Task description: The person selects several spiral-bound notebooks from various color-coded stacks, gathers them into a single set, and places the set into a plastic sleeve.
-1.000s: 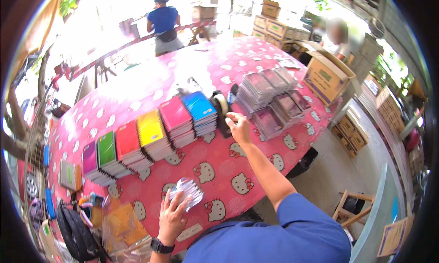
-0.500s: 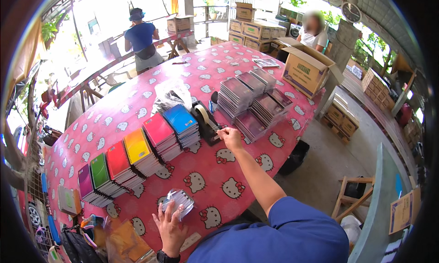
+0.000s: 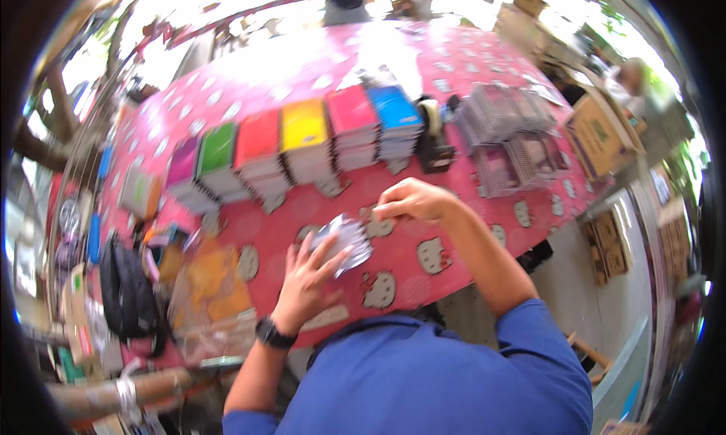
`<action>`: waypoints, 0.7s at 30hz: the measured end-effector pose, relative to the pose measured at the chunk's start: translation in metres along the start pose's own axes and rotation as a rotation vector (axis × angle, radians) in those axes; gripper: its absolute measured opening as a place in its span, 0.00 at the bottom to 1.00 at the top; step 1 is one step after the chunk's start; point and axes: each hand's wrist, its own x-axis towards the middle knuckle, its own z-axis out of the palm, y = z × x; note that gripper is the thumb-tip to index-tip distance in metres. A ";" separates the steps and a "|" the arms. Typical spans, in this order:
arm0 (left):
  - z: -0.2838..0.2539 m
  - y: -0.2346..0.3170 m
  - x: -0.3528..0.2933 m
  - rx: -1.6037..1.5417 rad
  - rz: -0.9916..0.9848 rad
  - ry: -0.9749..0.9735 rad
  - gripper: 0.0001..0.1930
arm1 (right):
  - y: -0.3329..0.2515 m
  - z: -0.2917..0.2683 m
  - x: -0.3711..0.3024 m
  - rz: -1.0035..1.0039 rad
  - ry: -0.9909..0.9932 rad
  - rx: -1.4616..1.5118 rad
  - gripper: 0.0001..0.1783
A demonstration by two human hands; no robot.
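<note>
On the pink table [image 3: 302, 216] lies a small clear-plastic-wrapped pack [image 3: 350, 242], its contents blurred by glare. My left hand [image 3: 308, 280], with a black watch at the wrist, rests on the pack's left side, fingers spread. Just right of and beyond the pack, my right hand [image 3: 412, 201] hovers with thumb and fingertips pinched. It came from the tape dispenser, so it seems to pinch a piece of tape, though the tape barely shows. The black tape dispenser [image 3: 434, 144] stands farther off, at the right end of a row of spiral notebook stacks.
Notebook stacks run from purple [image 3: 184, 163] through green, red, yellow and pink to blue [image 3: 395, 114]. Plastic-wrapped notebook piles [image 3: 503, 117] stand at right, beside an open carton [image 3: 601, 129]. A black bag [image 3: 127, 291] hangs at left. People are beyond the table.
My right hand has left the tape dispenser and come back toward the pack. My left hand stays on the pack. The whole view has swung round and tipped downward.
</note>
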 end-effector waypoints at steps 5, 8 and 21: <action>-0.020 0.000 -0.008 0.043 -0.028 -0.081 0.43 | -0.005 0.029 0.026 0.010 -0.114 -0.208 0.11; -0.021 -0.002 -0.012 0.040 -0.012 -0.109 0.44 | -0.011 0.044 0.034 0.026 -0.115 -0.375 0.11; -0.021 -0.006 -0.009 0.039 0.008 -0.148 0.45 | -0.043 0.084 0.031 0.133 0.186 -1.271 0.32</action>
